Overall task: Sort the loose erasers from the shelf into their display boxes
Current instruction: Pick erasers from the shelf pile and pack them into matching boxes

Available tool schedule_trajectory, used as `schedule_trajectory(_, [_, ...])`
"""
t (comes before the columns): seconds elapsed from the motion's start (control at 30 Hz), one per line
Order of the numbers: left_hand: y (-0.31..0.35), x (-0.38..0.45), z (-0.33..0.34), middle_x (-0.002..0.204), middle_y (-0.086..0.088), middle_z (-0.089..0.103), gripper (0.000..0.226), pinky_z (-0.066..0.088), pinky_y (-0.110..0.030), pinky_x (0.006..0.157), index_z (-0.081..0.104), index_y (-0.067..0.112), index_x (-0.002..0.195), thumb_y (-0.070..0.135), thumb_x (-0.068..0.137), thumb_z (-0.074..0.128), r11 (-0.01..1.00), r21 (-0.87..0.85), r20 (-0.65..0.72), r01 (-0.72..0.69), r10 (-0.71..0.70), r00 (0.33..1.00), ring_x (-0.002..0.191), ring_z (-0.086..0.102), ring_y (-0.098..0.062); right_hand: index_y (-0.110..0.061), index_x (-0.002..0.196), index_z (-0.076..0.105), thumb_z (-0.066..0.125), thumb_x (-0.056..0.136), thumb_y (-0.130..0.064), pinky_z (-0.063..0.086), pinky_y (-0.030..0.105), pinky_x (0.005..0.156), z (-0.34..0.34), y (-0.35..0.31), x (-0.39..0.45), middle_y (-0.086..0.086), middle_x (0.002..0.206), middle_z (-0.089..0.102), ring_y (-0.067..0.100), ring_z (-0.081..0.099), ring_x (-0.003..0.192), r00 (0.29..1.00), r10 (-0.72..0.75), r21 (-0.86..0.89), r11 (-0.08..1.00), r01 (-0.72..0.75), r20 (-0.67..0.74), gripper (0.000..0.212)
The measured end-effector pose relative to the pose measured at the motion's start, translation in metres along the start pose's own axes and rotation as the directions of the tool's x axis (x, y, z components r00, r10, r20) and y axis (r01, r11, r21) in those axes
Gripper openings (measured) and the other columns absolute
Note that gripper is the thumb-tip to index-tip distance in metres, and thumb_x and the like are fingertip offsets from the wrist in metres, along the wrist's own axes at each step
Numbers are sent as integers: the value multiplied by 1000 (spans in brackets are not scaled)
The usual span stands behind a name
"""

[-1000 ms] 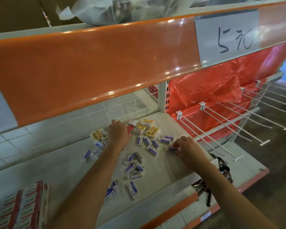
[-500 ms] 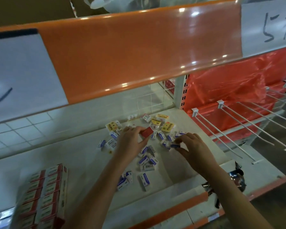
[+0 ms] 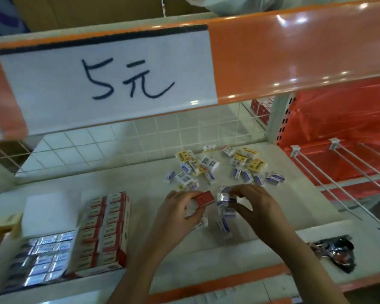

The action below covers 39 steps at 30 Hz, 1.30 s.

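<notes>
Several loose erasers (image 3: pixel 208 164) in white, blue and yellow wrappers lie scattered on the white shelf (image 3: pixel 140 183). My left hand (image 3: pixel 178 213) grips a red-wrapped eraser (image 3: pixel 204 199) just above the shelf, with white erasers under its fingers. Right beside it, my right hand (image 3: pixel 253 207) pinches a blue-and-white eraser (image 3: pixel 226 197). At the shelf's left stands a red display box (image 3: pixel 105 229) filled with red-and-white erasers, and next to it a box of blue-and-white erasers (image 3: pixel 46 257).
An orange shelf rail with a white price sign (image 3: pixel 110 77) hangs overhead. White wire hooks (image 3: pixel 338 174) stick out at the right before red plastic. A bunch of keys (image 3: pixel 333 253) lies on the lower ledge. A yellow box corner (image 3: pixel 0 224) shows at far left.
The view swung left, bringing the display boxes into sight. My left hand took a red eraser from the pile and drew back; my right hand lifted a blue-and-white eraser toward it.
</notes>
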<state>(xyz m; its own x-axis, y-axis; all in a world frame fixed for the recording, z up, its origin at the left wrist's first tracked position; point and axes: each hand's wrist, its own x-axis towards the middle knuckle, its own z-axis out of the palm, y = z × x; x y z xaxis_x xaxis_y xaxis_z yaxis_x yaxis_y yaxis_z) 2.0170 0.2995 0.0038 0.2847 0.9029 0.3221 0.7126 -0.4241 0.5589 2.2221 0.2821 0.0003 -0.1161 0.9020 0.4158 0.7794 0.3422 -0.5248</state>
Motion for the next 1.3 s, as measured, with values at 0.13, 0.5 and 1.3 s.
schedule_trajectory(0.13, [-14, -24, -19, 83, 24, 50, 38, 36, -10, 65, 57, 39, 119, 45, 82, 58, 998, -14, -14, 64, -65, 998, 78, 49, 6, -19, 95, 68, 75, 77, -14, 38, 7, 69, 12, -23, 3, -16, 90, 59, 3, 51, 83, 998, -56, 71, 996, 56, 8, 20])
schedule_trajectory(0.5, [-34, -72, -77, 81, 16, 68, 24, 39, -10, 57, 61, 42, 101, 48, 84, 45, 919, -290, -19, 268, -285, 958, 62, 54, 4, -18, 96, 68, 77, 74, -12, 38, 13, 70, 48, -79, 13, -21, 89, 52, 5, 50, 85, 978, -201, 121, 973, 195, 46, 24])
schedule_trajectory(1.3, [-80, -129, -141, 88, 15, 71, 23, 50, -9, 65, 53, 34, 115, 32, 92, 53, 718, -405, 65, 566, -595, 801, 82, 67, 4, -29, 103, 61, 60, 88, -33, 32, 4, 72, 108, -153, 16, -24, 93, 50, -3, 44, 89, 915, -240, 168, 967, 194, 324, 16])
